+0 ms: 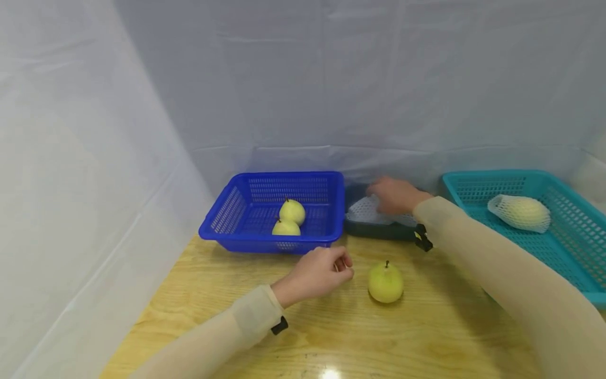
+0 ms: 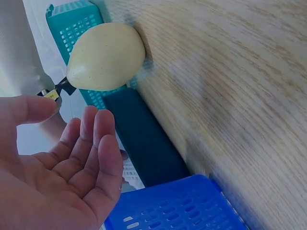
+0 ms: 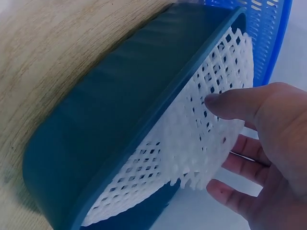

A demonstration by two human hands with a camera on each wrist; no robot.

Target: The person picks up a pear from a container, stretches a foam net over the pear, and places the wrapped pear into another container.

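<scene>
My right hand [image 1: 395,195] reaches into a dark green bin [image 3: 100,110] holding white foam fruit nets [image 1: 364,210]. In the right wrist view, its thumb lies on the front of one foam net [image 3: 192,124] and the fingers go behind that net's edge, pinching it. My left hand [image 1: 317,273] is held over the table, fingers loosely curled, with nothing in it. Just right of the left hand, a yellow-green pear [image 1: 385,283] stands upright on the table, stem up. The left wrist view shows this pear [image 2: 106,56] beyond the left fingertips, apart from them.
A blue basket [image 1: 271,238] behind the left hand holds two bare pears [image 1: 292,211]. At the right stands a teal basket [image 1: 492,175] with a pear in a foam net [image 1: 525,213]. White sheeting [image 1: 303,79] hangs behind and left of the wooden table [image 1: 331,337].
</scene>
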